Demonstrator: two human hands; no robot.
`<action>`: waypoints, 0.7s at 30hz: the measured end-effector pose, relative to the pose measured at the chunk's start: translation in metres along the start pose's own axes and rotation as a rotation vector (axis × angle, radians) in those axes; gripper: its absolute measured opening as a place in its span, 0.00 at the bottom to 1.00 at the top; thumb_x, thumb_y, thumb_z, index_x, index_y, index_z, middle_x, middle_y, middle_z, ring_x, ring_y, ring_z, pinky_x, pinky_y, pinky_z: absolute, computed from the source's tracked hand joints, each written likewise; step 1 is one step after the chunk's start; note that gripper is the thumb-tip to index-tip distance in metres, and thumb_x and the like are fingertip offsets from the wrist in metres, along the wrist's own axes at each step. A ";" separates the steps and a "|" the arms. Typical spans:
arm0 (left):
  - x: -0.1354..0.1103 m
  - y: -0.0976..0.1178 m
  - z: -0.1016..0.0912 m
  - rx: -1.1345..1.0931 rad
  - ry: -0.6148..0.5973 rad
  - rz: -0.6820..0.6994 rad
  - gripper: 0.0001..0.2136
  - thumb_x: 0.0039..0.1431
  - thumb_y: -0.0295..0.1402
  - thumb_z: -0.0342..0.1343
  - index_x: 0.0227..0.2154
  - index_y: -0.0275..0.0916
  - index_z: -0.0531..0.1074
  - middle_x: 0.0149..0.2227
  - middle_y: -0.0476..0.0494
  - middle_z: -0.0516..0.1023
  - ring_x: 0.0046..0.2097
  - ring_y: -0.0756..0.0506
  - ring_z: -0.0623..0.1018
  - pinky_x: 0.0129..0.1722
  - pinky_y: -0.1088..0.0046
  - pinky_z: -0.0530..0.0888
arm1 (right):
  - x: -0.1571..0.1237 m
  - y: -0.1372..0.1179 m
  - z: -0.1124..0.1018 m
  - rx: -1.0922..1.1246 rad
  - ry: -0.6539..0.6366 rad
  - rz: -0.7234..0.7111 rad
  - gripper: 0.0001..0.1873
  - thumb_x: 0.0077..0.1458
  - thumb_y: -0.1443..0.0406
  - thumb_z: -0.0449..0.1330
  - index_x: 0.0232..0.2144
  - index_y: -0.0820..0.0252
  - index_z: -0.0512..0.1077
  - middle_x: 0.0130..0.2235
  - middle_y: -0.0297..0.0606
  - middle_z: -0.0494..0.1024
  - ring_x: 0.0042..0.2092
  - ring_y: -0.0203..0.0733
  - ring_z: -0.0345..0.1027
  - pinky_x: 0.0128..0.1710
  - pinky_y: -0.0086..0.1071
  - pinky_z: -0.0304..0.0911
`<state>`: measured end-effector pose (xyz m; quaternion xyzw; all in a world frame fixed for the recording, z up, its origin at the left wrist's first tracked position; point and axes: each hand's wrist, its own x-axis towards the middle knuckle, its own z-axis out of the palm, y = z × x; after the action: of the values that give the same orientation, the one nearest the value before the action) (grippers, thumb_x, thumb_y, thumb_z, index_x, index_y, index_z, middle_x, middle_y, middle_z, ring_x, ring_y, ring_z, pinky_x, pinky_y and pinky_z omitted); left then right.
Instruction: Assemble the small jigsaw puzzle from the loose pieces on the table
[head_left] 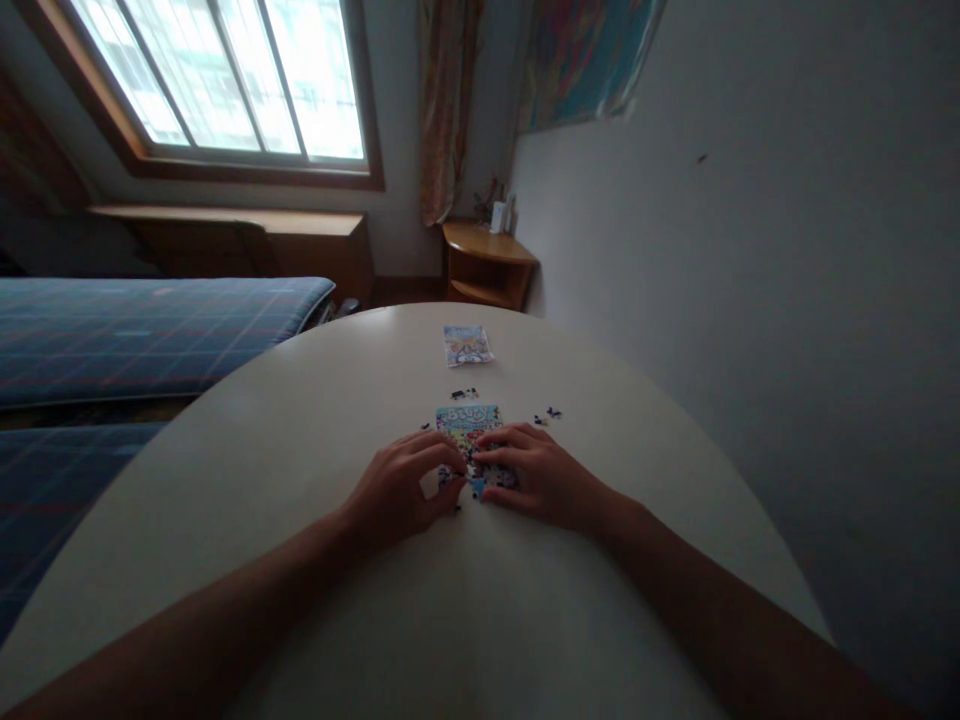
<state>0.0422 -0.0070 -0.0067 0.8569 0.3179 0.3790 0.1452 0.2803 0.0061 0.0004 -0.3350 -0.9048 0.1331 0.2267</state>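
Note:
A small, colourful jigsaw puzzle (469, 415) with "BLUEY" lettering along its top lies on the white table, partly covered by both hands. My left hand (405, 482) is at its lower left, thumb and forefinger pinched together on what looks like a small dark puzzle piece (460, 476), mostly hidden by the fingertips. Over the right half rests my right hand (536, 472), fingers spread and touching the puzzle. Between the hands, a light-blue part (477, 488) of the puzzle shows near the bottom edge.
Loose puzzle pieces lie above the puzzle (465, 394) and to its right (553, 412). Farther back on the round table (337, 400) is a printed packet or sheet (466, 345). A plaid mattress (150, 335) stands left; a wall (750, 300) runs along the right.

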 end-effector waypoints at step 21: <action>0.002 0.001 -0.001 0.085 -0.140 -0.036 0.06 0.52 0.25 0.58 0.31 0.42 0.75 0.35 0.48 0.79 0.38 0.46 0.77 0.40 0.69 0.73 | 0.000 0.002 0.002 -0.002 0.006 0.021 0.20 0.55 0.59 0.65 0.51 0.53 0.74 0.55 0.40 0.75 0.57 0.48 0.65 0.58 0.47 0.58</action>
<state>0.0427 -0.0067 -0.0040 0.8809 0.3382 0.3014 0.1373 0.2806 0.0075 -0.0020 -0.3452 -0.9007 0.1334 0.2276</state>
